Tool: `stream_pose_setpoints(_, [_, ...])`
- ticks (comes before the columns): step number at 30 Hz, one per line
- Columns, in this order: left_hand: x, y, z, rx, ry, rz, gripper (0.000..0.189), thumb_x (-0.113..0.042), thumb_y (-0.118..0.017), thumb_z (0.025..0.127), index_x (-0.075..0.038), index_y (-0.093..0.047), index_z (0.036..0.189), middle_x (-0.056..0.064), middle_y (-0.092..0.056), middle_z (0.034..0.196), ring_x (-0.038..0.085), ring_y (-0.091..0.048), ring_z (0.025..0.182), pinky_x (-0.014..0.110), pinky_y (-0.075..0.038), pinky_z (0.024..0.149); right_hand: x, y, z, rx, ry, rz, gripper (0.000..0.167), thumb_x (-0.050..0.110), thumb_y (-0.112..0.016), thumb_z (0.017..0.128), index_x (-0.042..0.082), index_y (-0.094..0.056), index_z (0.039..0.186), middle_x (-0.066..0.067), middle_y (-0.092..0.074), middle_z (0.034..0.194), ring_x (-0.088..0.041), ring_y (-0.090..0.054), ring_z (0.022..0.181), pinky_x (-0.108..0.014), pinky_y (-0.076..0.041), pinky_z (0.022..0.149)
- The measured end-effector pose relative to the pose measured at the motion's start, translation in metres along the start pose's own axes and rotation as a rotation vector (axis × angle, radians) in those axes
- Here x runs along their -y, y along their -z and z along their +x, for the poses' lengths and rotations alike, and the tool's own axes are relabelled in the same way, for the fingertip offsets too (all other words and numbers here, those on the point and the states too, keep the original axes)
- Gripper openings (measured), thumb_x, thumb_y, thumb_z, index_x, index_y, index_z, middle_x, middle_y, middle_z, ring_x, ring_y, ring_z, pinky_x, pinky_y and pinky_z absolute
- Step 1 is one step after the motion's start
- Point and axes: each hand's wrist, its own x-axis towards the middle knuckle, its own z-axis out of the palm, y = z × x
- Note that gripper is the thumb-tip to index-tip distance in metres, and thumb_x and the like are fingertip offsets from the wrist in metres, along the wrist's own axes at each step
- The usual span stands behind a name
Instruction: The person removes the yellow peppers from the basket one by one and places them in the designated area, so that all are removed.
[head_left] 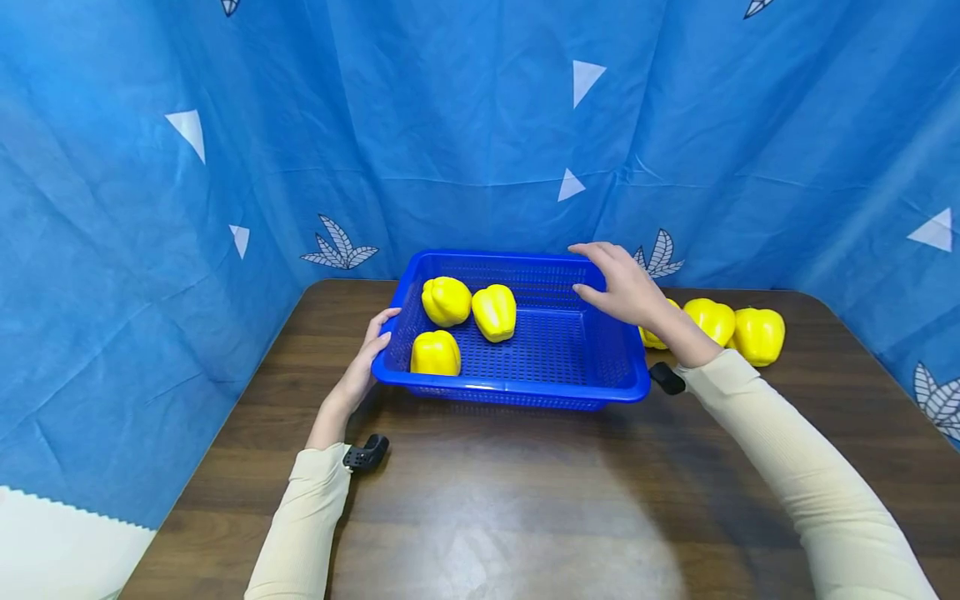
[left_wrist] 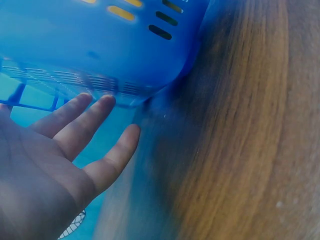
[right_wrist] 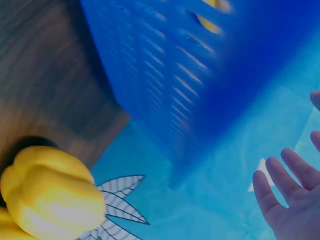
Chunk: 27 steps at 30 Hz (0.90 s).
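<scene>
A blue plastic basket (head_left: 543, 346) with perforated walls holds three yellow bell peppers, grouped toward its left side: one at the back left (head_left: 447, 302), one nearer the middle (head_left: 494, 313) and one at the front left (head_left: 435, 354). At the basket's left side is my left hand (head_left: 362, 367), its fingertips right at the rim and outer wall. The left wrist view shows these fingers (left_wrist: 82, 122) nearly straight. My right hand (head_left: 618, 283) hovers over the back right corner with spread fingers, holding nothing.
Right of the basket, more yellow bell peppers (head_left: 757, 336) lie on the brown wooden table (head_left: 465, 492), one partly hidden behind my right forearm. A blue patterned curtain (head_left: 480, 125) hangs close behind and along the sides. Black straps (head_left: 367, 453) sit at both wrists.
</scene>
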Motion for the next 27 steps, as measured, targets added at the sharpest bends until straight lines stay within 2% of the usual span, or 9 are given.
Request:
stream_pose_setpoints(8, [0.000, 0.000, -0.001, -0.004, -0.002, 0.008, 0.053, -0.032, -0.025, 0.098, -0.023, -0.008, 0.147, 0.008, 0.001, 0.156, 0.039, -0.014, 0.140, 0.065, -0.021, 0.111, 0.017, 0.009, 0.012, -0.004, 0.049, 0.018, 0.054, 0.021, -0.062, 0.088, 0.011, -0.044, 0.137, -0.015, -0.046, 0.141, -0.035, -0.038, 0.132, -0.055, -0.033, 0.108])
stream_pose_setpoints(27, [-0.001, -0.003, -0.001, -0.007, -0.006, 0.026, 0.052, -0.031, -0.023, 0.098, -0.023, -0.008, 0.148, 0.007, 0.000, 0.156, 0.039, -0.014, 0.141, 0.065, -0.021, 0.111, 0.039, -0.021, 0.034, 0.053, 0.122, 0.044, 0.051, 0.023, -0.062, 0.089, 0.013, -0.045, 0.137, -0.011, -0.047, 0.140, -0.032, -0.041, 0.131, -0.051, -0.035, 0.109])
